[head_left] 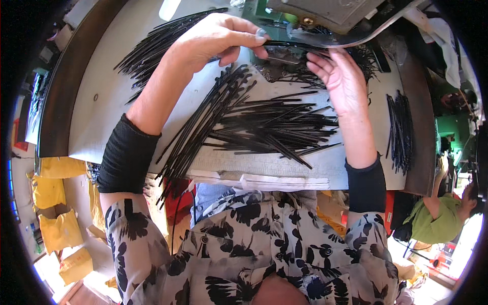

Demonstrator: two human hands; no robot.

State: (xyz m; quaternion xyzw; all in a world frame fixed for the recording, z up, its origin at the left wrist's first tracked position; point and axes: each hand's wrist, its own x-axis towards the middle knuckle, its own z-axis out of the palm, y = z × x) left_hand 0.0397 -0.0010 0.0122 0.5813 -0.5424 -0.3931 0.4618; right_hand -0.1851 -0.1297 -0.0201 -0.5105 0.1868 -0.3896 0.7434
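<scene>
A thin black strip (292,44) spans the gap between my hands, just in front of the machine. My left hand (216,38) pinches its left end between thumb and fingers; something grey covers one fingertip. At the other end, my right hand (345,81) has the strip at its upper fingertips, its other fingers loosely curled. A loose pile of black strips (274,122) lies below my hands. Strips with knobbed ends (201,119) lie slantwise to its left, some overhanging the table's front edge. Another bundle of black strips (152,53) is partly behind my left forearm.
A grey machine head (330,15) with a green part (256,12) stands at the far side of the white table (107,101). Tangled black scraps (363,58) and a strip bundle (400,132) lie at right. Yellow bags (60,231) and a person in green (434,218) are beyond the table.
</scene>
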